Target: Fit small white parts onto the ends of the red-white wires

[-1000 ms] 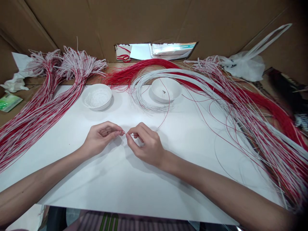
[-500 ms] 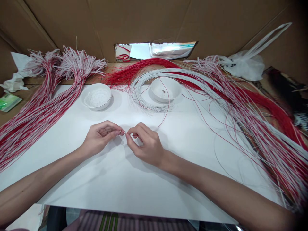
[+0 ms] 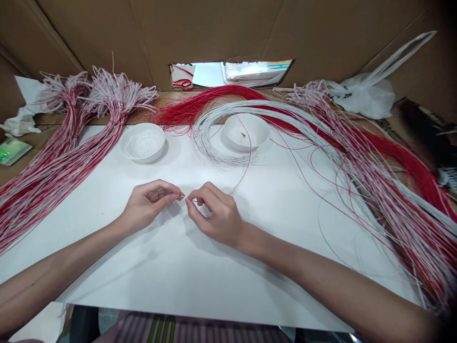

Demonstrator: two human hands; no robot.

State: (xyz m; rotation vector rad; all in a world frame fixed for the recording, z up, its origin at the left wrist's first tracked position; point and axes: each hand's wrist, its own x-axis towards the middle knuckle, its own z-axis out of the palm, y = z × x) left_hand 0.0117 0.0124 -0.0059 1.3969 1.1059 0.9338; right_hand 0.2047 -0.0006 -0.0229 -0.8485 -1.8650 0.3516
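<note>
Over the middle of the white table (image 3: 150, 276), my left hand (image 3: 152, 202) pinches the end of a thin red and white strand between thumb and fingertips. Just to its right, my right hand (image 3: 214, 212) has thumb and forefinger closed on a thin dark red strand. The fingertips of both hands are close together with a small gap between them. Whether the two strands join there is too small to tell. Beyond my hands stand a white bowl (image 3: 142, 143) with white powder and a second white bowl (image 3: 246, 132) with a small dark bit inside.
Red and white strand bundles (image 3: 89, 138) lie at the left. White strands (image 3: 282, 108), red strands (image 3: 210, 97) and another mixed bundle (image 3: 371, 157) run across the back and right. A plastic bag (image 3: 371, 97) sits by the cardboard wall (image 3: 221, 33).
</note>
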